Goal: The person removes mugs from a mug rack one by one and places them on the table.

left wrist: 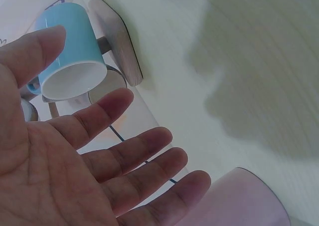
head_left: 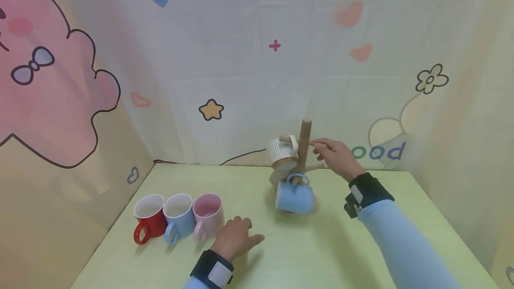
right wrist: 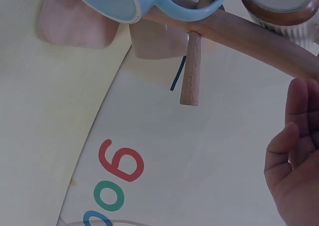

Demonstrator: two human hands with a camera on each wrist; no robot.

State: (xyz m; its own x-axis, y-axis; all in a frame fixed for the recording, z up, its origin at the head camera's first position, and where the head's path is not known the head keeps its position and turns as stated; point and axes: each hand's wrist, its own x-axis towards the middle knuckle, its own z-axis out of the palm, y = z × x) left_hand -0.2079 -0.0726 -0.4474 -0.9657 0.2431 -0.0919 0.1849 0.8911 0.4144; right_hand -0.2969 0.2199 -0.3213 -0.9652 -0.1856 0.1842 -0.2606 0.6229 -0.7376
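Note:
A wooden mug tree stands at the back of the table. From its upper left peg hangs a striped mug with a brown base. A light blue mug hangs by its handle on a lower front peg, and a beige mug is partly hidden behind it. My right hand pinches an upper right peg of the tree between thumb and fingers; the right wrist view leaves this grip mostly out of frame. Palm bare and fingers spread, my left hand is over the table beside the pink mug.
Left of the pink mug, a second light blue mug and a red mug stand upright in a row, handles toward me. Behind the pale green table hangs a printed cloth. A bare lower peg sticks out right.

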